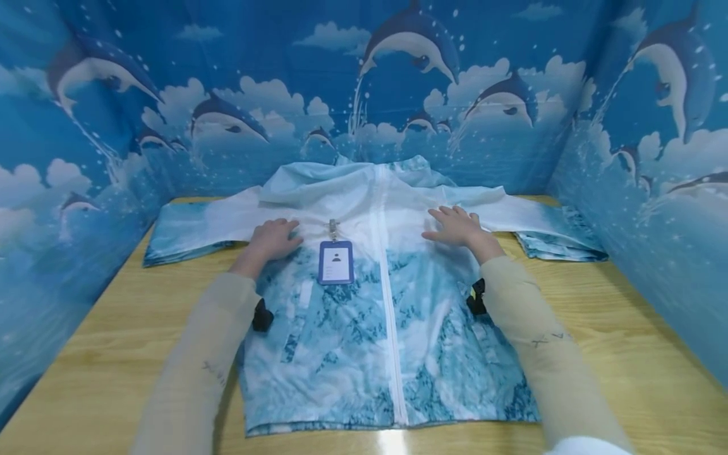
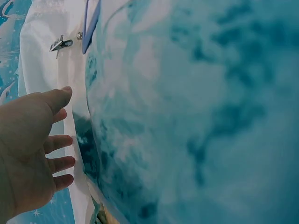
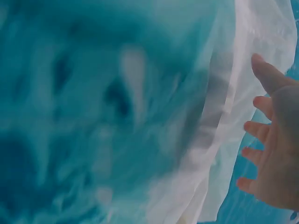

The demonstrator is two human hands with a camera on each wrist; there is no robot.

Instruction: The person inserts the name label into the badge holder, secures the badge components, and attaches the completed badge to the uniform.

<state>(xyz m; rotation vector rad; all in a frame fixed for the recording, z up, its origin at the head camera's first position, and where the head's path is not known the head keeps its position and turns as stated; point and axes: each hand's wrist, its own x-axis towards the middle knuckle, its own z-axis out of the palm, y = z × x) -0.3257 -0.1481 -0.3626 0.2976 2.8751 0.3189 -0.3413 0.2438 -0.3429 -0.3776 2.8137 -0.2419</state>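
A white-to-teal zip jacket (image 1: 352, 335) lies spread front side up on a wooden table, its sleeves reaching out to both sides. On its chest, left of the white zipper (image 1: 389, 303), is a blue-framed ID badge (image 1: 336, 263) hanging from a metal clip (image 1: 333, 227). My left hand (image 1: 272, 240) is over the jacket's left chest near the armpit, fingers spread. The right hand (image 1: 455, 226) is over the opposite chest side, fingers also spread. Both wrist views show the left hand (image 2: 35, 149) and right hand (image 3: 275, 140) holding nothing; whether they touch the fabric is unclear.
Blue curtains with dolphins and clouds (image 1: 250, 82) enclose the table (image 1: 102, 354) at the back and both sides. The jacket's left sleeve (image 1: 188, 227) and right sleeve (image 1: 563, 230) lie near the side curtains. Its collar (image 1: 412, 164) is close to the back curtain.
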